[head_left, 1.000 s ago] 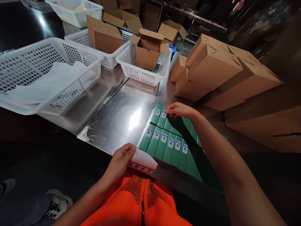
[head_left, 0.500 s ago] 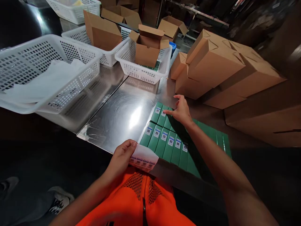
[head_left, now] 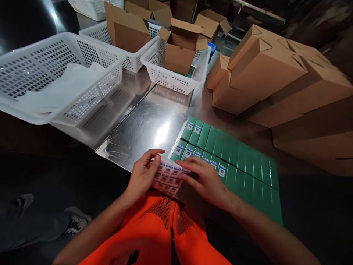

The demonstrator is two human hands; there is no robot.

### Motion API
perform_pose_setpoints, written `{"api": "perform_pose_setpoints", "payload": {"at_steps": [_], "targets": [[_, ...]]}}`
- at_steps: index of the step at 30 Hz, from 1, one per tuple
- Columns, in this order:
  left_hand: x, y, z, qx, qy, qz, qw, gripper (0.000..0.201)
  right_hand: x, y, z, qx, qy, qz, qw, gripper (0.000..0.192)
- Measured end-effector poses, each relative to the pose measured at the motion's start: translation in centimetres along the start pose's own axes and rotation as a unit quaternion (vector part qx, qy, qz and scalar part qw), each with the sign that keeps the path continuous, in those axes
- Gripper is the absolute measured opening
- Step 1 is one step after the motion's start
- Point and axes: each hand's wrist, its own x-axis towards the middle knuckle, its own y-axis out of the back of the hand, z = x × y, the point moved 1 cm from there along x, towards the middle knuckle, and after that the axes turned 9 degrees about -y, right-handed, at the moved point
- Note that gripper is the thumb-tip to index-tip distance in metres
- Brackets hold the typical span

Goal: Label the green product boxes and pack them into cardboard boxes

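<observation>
Gripping a label sheet (head_left: 168, 176), left hand (head_left: 143, 175) and right hand (head_left: 205, 180) fingers pinch it; printing unreadable.

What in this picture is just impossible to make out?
- Print on the sticker sheet in the left hand and right hand: too small, head view.
- Contents of the open cardboard box in the white basket: hidden by its walls.
- Far green boxes: blurred, labels uncertain.
- Right-hand cartons: cut off by the edge.
</observation>
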Motion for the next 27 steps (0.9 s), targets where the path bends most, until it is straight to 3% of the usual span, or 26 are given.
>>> {"api": "perform_pose_setpoints", "payload": {"at_steps": [4, 8, 10, 15, 17, 19, 22, 25, 27], "targets": [[0.1, 0.9, 0.2, 0.081, -0.048, -0.07, 0.993, 0.031, -0.1, 0.7, 0.2, 0.031, -0.05, 0.022, 0.998, 0.025], [-0.1, 1.1, -0.1, 0.019, 0.041, -0.095, 0.994, 0.029, -0.3, 0.8, 0.1, 0.061, -0.124, 0.021, 0.99, 0.022], [-0.2, 0.9, -0.1, -0.005, 0.07, -0.074, 0.995, 0.034, -0.5, 0.7, -0.2, 0.037, -0.101, 0.028, 0.994, 0.015], [0.0, 0.9, -0.4, -0.009, 0.081, -0.021, 0.996, 0.037, -1.1, 1.4, -1.5, -0.011, 0.076, 0.076, 0.994, 0.009], [0.1, 1.0, -0.5, -0.006, 0.087, -0.013, 0.996, 0.037, -0.6, 2.9, -1.1, 0.03, 0.077, 0.076, 0.994, 0.009], [0.1, 1.1, -0.7, -0.003, 0.094, -0.014, 0.995, 0.038, 0.9, 5.2, 0.5, 0.078, 0.011, 0.099, 0.992, 0.012], [-0.1, 0.8, -0.7, -0.004, 0.097, -0.032, 0.995, 0.039, 4.3, 8.8, 4.8, 0.091, -0.143, 0.141, 0.975, 0.028], [-0.5, 0.3, -0.5, 0.003, 0.098, -0.061, 0.993, 0.039, 7.3, 10.8, 9.0, 0.074, -0.298, 0.074, 0.949, 0.04], [-0.9, 0.2, -0.5, 0.008, 0.105, -0.072, 0.992, 0.039, 8.6, 11.0, 10.6, 0.066, -0.335, 0.024, 0.94, 0.043]]}}
